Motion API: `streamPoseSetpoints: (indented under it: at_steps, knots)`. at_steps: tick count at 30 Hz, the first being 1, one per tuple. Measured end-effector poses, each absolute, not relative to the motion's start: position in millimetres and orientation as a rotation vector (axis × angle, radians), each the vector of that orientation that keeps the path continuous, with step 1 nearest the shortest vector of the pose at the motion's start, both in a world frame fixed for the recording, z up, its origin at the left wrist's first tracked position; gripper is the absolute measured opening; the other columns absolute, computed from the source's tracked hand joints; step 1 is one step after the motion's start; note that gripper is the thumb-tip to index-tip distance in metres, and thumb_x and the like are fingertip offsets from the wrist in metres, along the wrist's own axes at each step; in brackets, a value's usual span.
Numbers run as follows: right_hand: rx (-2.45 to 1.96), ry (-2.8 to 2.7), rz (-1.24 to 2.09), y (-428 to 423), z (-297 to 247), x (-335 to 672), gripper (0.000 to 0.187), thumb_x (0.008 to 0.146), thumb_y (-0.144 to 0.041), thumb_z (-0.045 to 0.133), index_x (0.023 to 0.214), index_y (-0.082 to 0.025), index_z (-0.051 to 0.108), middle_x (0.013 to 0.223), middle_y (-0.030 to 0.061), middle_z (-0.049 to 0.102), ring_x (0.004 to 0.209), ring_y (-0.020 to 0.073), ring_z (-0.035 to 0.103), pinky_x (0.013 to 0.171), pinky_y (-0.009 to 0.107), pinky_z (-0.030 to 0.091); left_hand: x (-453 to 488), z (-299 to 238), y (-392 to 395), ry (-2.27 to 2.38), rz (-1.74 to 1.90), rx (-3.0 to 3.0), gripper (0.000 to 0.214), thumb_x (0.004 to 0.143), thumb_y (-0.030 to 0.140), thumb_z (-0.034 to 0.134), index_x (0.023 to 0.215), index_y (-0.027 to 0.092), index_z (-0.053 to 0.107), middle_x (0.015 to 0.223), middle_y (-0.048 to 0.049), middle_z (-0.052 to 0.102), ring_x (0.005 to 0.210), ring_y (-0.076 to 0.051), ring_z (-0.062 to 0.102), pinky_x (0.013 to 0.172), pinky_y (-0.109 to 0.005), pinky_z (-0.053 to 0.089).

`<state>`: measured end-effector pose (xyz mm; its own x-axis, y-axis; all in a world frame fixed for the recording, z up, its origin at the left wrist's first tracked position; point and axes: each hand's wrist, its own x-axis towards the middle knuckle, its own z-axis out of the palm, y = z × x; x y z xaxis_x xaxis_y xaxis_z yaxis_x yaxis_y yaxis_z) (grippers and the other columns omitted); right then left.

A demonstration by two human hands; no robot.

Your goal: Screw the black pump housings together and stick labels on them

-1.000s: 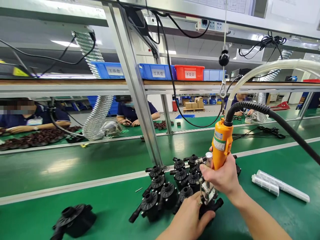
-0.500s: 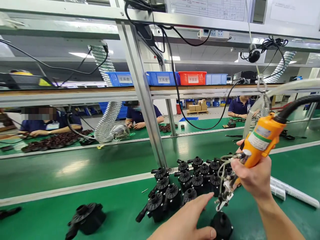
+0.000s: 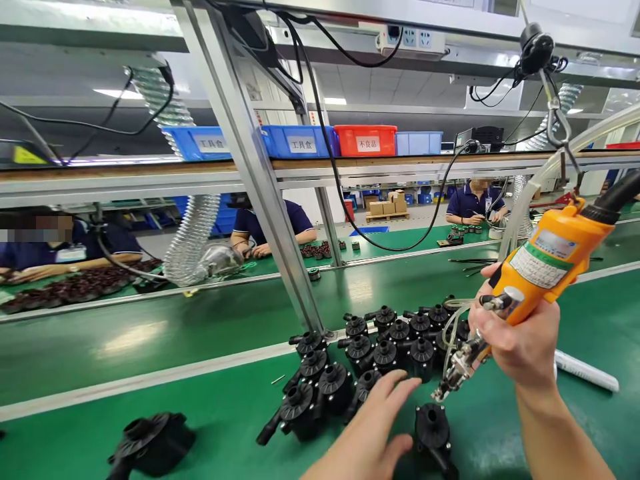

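My right hand (image 3: 520,337) is closed round an orange powered screwdriver (image 3: 543,263), tilted with its metal tip (image 3: 453,380) pointing down-left above the green mat. A black hose and a clear tube run from the tool's top to the right. My left hand (image 3: 373,433) is open, fingers stretched toward a cluster of black pump housings (image 3: 373,357). One black pump housing (image 3: 433,430) stands alone just right of my left hand, below the tool tip, touched by neither hand.
A larger black part (image 3: 150,440) lies at the front left. White tubes (image 3: 587,372) lie at the right. A slanted aluminium post (image 3: 260,193) rises behind the cluster. Co-workers sit beyond the conveyor (image 3: 150,327). Blue and red bins (image 3: 365,140) line the shelf.
My right hand lifted the screwdriver off the pump and swung it up to the right, tilting it. My left hand let go of that pump and opened toward the cluster.
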<state>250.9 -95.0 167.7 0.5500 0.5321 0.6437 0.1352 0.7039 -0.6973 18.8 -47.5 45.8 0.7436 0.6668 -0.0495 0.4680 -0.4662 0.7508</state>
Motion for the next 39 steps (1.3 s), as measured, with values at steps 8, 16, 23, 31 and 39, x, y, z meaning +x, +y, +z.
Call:
streamPoseSetpoints:
  at_steps: [8,16,23,31,39]
  knots:
    - [-0.775,-0.961,0.282,-92.7,168.7,248.4,0.041,0.066,-0.019,0.083,0.103,-0.022,0.067,0.069,-0.0058,0.059,0.047,0.0114,0.053,0.042,0.025,0.047,49.4,-19.0,-46.0,0.646,0.354,2.123,0.094,0.079,0.033,0.083,0.162,0.021,0.041,0.169,-0.0186,0.036,0.156,-0.043,0.035,0.132,-0.054,0.027]
    - [-0.776,-0.932,0.204,-91.2,169.8,253.0,0.04,0.064,-0.02,0.082,0.101,-0.021,0.069,0.069,-0.0053,0.059,0.048,0.0124,0.055,0.04,0.025,0.049,15.1,30.5,-36.8,0.848,0.324,2.049,0.083,0.09,0.02,0.067,0.166,0.033,0.038,0.175,-0.0044,0.032,0.161,-0.034,0.03,0.135,-0.056,0.019]
    - [-0.799,-0.935,0.243,-83.7,168.4,247.6,0.041,0.064,-0.02,0.084,0.101,-0.021,0.067,0.064,-0.0075,0.059,0.043,0.0097,0.05,0.038,0.023,0.046,49.8,4.8,-22.6,0.656,0.659,2.04,0.041,0.098,0.028,0.064,0.139,0.022,0.065,0.139,-0.0129,0.067,0.132,-0.032,0.061,0.121,-0.05,0.045]
    - [-0.822,-0.917,0.274,-84.3,170.5,240.7,0.043,0.059,-0.018,0.082,0.1,-0.021,0.069,0.064,-0.0075,0.061,0.042,0.0089,0.049,0.037,0.021,0.045,42.8,-4.4,-31.3,0.773,0.883,2.097,0.048,0.105,0.039,0.057,0.152,0.029,0.052,0.162,-0.0141,0.043,0.155,-0.036,0.037,0.131,-0.058,0.029]
    - [-0.835,-0.892,0.192,-86.1,175.7,245.2,0.039,0.057,-0.018,0.082,0.094,-0.02,0.069,0.061,-0.0079,0.059,0.041,0.0099,0.051,0.036,0.021,0.047,66.4,-47.2,-45.5,0.722,0.779,2.017,0.069,0.087,0.017,0.069,0.153,0.025,0.049,0.153,-0.0143,0.054,0.145,-0.036,0.051,0.126,-0.054,0.039]
